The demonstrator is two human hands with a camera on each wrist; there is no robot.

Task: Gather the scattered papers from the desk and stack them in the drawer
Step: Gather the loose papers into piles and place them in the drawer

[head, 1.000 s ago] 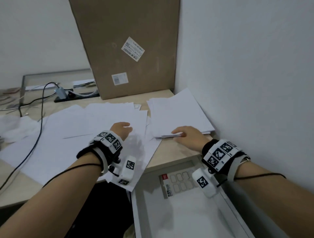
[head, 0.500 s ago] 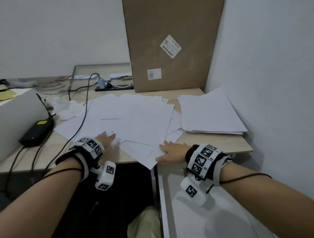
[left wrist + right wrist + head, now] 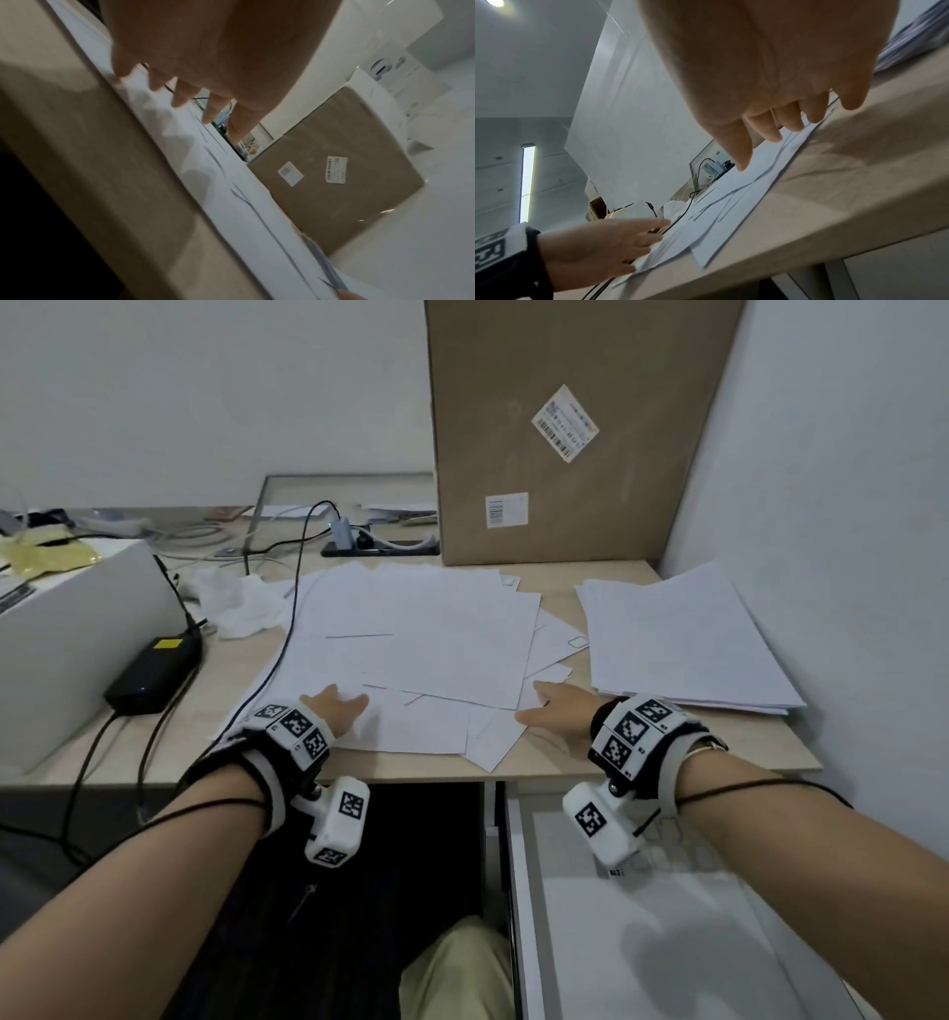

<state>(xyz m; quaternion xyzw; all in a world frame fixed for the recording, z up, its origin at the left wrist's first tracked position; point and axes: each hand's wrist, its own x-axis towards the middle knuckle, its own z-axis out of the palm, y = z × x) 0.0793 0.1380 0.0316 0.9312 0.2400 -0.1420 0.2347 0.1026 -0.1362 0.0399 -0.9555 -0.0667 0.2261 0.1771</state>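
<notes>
Scattered white papers (image 3: 426, 649) overlap in the middle of the desk (image 3: 637, 752). A neater paper stack (image 3: 678, 639) lies at the right by the wall. My left hand (image 3: 336, 706) rests flat on the near left part of the spread, fingers straight (image 3: 180, 95). My right hand (image 3: 552, 708) lies flat at the spread's near right edge, fingers extended (image 3: 777, 130). Neither hand grips a sheet. The white drawer (image 3: 518, 875) stands pulled out below the desk at the right, with a white sheet (image 3: 667, 942) inside.
A tall cardboard box (image 3: 565, 433) leans at the back. A white box (image 3: 67, 644), a black power adapter (image 3: 154, 672) and its cables (image 3: 287, 608) lie at the left, the cable crossing the papers' left edge. Crumpled tissue (image 3: 236, 603) sits behind.
My right hand has left the right-hand stack and moved left to the scattered papers. My left hand slid toward the near left of the spread. The view has shifted left.
</notes>
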